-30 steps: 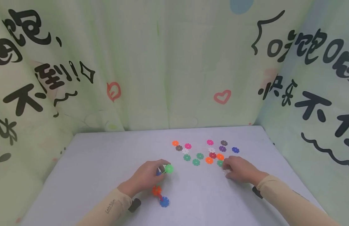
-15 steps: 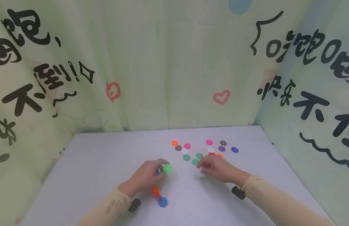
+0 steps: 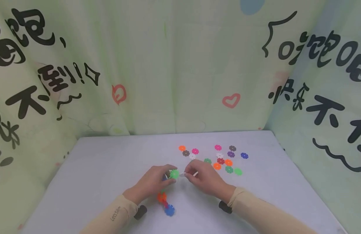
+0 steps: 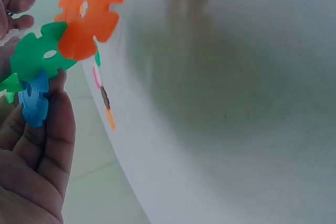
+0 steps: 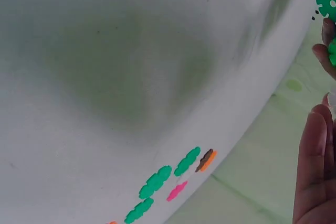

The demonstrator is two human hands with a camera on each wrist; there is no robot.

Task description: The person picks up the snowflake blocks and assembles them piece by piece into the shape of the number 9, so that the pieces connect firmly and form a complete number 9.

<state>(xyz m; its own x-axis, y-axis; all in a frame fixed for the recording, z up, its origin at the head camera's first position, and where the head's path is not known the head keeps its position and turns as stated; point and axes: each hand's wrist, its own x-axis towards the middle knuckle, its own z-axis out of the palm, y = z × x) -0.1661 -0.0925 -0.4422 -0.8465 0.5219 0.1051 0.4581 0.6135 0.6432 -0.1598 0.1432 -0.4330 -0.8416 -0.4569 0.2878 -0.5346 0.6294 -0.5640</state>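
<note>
My left hand grips a chain of interlocked plastic snowflake discs. A light green disc pokes out at its fingertips, while an orange disc and a blue disc hang below the hand, with red between them. In the left wrist view, a green disc joins a larger-looking orange disc, and another blue disc lies against the fingers. My right hand pinches a white disc, its edge close beside the light green one. Part of the chain is hidden behind the left fingers.
Loose snowflake discs in several colours lie on the white table beyond the right hand, among them an orange disc, a light green disc and a dark blue disc. A printed curtain surrounds the table's back and sides.
My right hand has moved left from the loose discs, carrying the white disc up to the chain and uncovering a light green disc on the table. The left hand stays nearly still.
</note>
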